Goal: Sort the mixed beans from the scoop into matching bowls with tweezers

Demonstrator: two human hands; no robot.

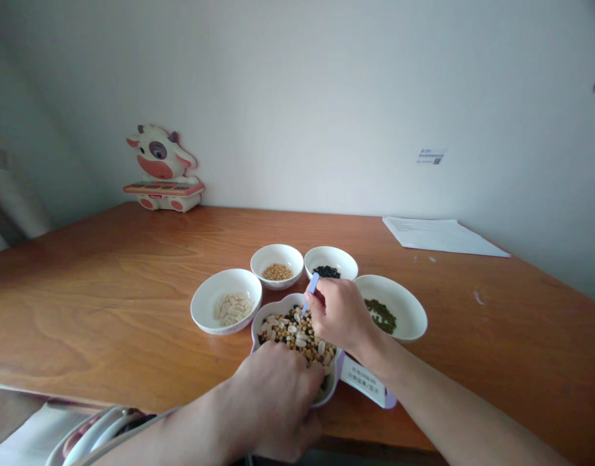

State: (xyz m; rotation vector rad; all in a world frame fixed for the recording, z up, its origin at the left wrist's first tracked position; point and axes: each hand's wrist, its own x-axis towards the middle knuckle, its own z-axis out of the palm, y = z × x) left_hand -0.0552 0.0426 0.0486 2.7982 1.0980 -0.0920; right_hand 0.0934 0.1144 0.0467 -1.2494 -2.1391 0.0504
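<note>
Sorting looks under way and, to judge by the lilac bowl (278, 304), well short of finished. It stands near the near edge of the table (83, 278), its labelled handle (362, 382) slanting toward that edge and to the right. A thick mixture (300, 338) of tan beans, dark beans and pale pieces covers the part of its floor that shows.

Beyond it, toward the table's far edge, four white bowls form an arc, and each appears to have one kind: pale flat pieces (233, 309) in the left bowl (203, 304), tan beans (278, 272) in the far-left bowl (261, 257), black beans (326, 272) in the far-right bowl (344, 260) and green beans (381, 316) in the right bowl (410, 317). That much seems done: every kind has a small heap, none reaching its rim. What is left, as I judge it, is most of the mixture; whether green beans remain in it is too small to tell.

The right hand (343, 314) has its fingers pinched together on a slim lilac tool (313, 288), whose lower end points down into the mixture. The left hand (278, 382) lies over the near side of the lilac bowl, fingers curled downward; their tips are hidden, so how far apart they are and whether they grip anything cannot be made out
</note>
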